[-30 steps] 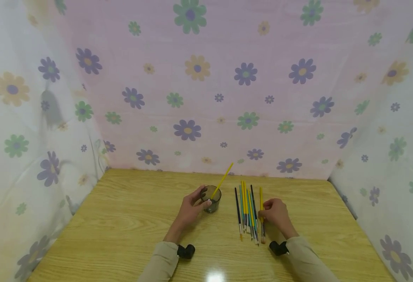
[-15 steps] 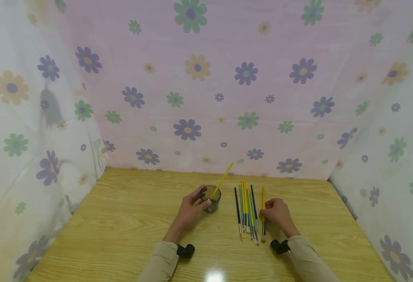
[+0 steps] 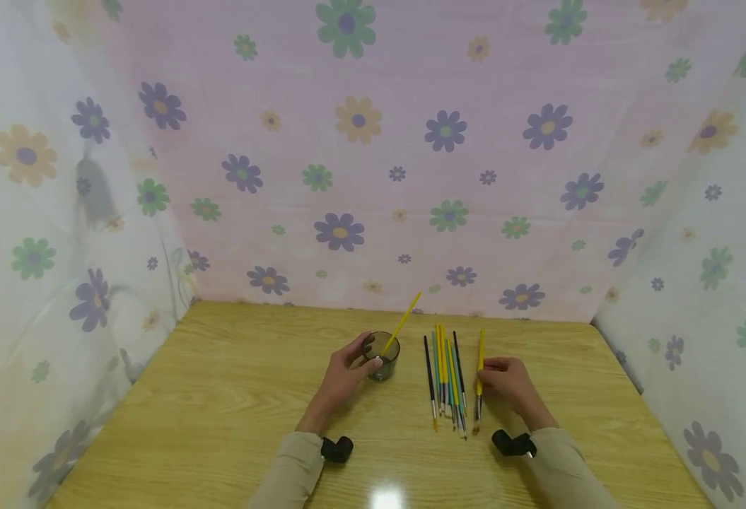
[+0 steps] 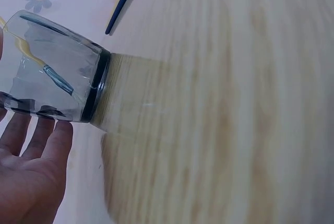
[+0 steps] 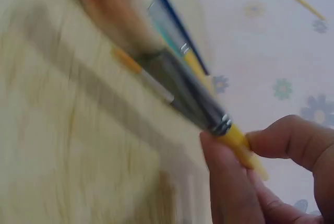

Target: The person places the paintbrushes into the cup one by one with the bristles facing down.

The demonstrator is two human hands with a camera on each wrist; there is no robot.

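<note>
My left hand point(image 3: 342, 378) grips a dark see-through glass point(image 3: 382, 369) from its left side, thumb at the front. Inside the glass leans one yellow-handled paintbrush point(image 4: 57, 80), bristles down. My right hand point(image 3: 511, 385) pinches another yellow paintbrush point(image 3: 481, 364) by its handle between thumb and fingers. In the right wrist view its broad brown bristles point(image 5: 117, 12) point away from the hand, and its shadow falls on the wood. Between the hands, a row of several paintbrushes point(image 3: 447, 378) with black, teal and yellow handles lies on the table, bristles toward me.
The wood-grain table point(image 3: 220, 396) ends at a flower-print curtain point(image 3: 373, 177) at the back, with more of it on both sides. A black wrist camera point(image 3: 514, 444) sits on each sleeve.
The right hand has drawn its paintbrush a little to the right, away from the row, and the brush has tilted. The left hand and glass have stayed in place.
</note>
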